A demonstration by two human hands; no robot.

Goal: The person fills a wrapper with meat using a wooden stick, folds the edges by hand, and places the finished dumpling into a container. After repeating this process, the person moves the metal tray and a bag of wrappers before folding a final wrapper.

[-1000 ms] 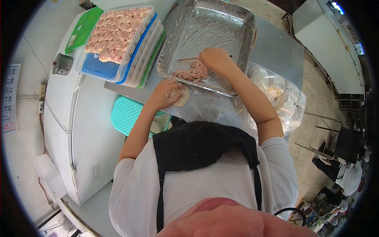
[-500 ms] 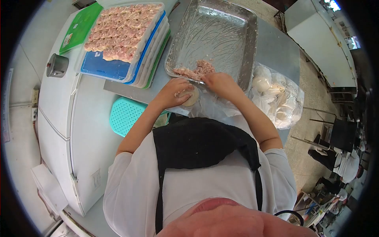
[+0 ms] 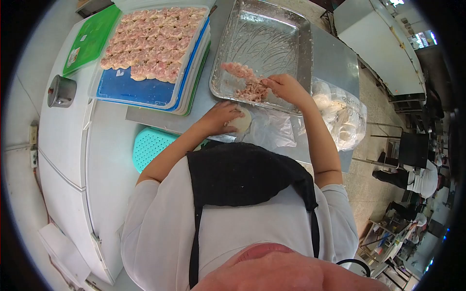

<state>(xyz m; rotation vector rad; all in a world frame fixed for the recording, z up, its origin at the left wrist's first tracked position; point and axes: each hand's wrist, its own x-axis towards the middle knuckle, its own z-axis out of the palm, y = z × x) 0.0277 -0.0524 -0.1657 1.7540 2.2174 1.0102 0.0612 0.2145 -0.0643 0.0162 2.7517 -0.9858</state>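
Pinching what looked like a meat-coated stick (image 3: 238,70), right hand (image 3: 285,88) hung over tray (image 3: 272,39), beside ground meat (image 3: 252,91). Left hand (image 3: 224,117) curled against pale disc (image 3: 244,120); couldn't tell if gripped. Tilting the stick could've dropped meat. Tray's near rim stood between; clear plastic (image 3: 276,127) beside disc, filled box (image 3: 133,90) farther left.

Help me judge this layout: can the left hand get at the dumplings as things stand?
Probably yes: the box is uncovered, with only its wall between the left hand and the dumplings, though that hand is on a pale disc.
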